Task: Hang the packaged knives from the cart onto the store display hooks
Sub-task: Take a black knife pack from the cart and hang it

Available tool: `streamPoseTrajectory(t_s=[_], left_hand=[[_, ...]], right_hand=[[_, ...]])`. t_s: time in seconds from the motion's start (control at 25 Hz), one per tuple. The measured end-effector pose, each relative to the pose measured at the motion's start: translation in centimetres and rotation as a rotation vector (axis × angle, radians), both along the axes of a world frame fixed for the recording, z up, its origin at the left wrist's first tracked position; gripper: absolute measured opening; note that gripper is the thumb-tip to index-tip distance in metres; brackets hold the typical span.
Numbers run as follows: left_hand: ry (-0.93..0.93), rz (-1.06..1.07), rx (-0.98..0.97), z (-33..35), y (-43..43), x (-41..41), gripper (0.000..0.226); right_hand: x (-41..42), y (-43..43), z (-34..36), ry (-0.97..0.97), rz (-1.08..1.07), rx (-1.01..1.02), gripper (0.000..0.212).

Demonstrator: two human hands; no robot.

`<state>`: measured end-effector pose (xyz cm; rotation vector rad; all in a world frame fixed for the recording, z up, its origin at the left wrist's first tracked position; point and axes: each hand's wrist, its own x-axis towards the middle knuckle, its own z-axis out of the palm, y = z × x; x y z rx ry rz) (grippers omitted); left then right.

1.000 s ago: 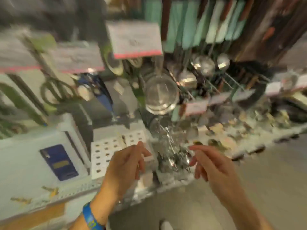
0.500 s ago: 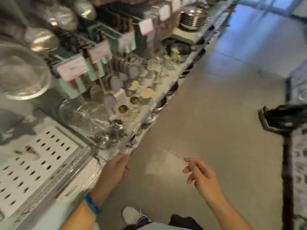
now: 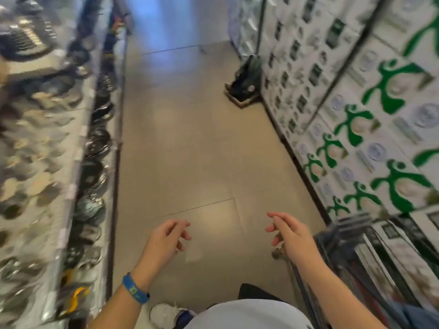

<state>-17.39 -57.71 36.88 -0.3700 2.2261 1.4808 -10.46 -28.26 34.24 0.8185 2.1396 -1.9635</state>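
Both hands hover empty over the aisle floor. My left hand (image 3: 166,241), with a blue wristband, has loosely curled fingers and holds nothing. My right hand (image 3: 288,233) is also loose and empty, just left of the cart (image 3: 351,236) at the lower right. Flat packaged goods (image 3: 389,257) stand on edge inside the cart, blurred; I cannot tell the knives apart. The display hooks are out of view.
A shelf of blurred metal kitchenware (image 3: 47,162) runs along the left. White boxes with green figures (image 3: 356,127) are stacked along the right. A dark bag on a low tray (image 3: 244,84) sits on the tan floor (image 3: 190,150) farther down the aisle.
The view has swung right from the kitchenware display to look down the aisle. Both hands stayed empty and moved away from the shelf toward the cart side.
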Motion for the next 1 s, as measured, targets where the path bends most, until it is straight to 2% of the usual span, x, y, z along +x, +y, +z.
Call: streamPoseTrajectory(t_s=[0.2,0.4,0.72,0.84,1.0], left_hand=[[-0.085,-0.317,0.009,-0.5,14.5,-0.4,0.023],[-0.128,-0.632,-0.04,-1.8,22.6,-1.1,0.026],[-0.176,-1.253,-0.014,-6.6,38.4,-2.7,0.028],[-0.228,-1.416,0.062,-7.2,43.7,-0.5,0.029],[-0.26,-1.635,0.027,-8.0,47.4,4.8,0.027]], right_hand=[[7.3,10.6,-0.4,-0.044,-0.264,0.001,0.023],[13.3,15.2,-2.1,-0.122,-0.566,-0.049,0.022],[20.5,13.7,-5.1,-0.28,-1.102,-0.128,0.022],[22.7,11.8,-4.7,-0.34,-1.3,-0.111,0.02],[25.3,8.6,-3.6,-0.326,-1.518,-0.079,0.022]])
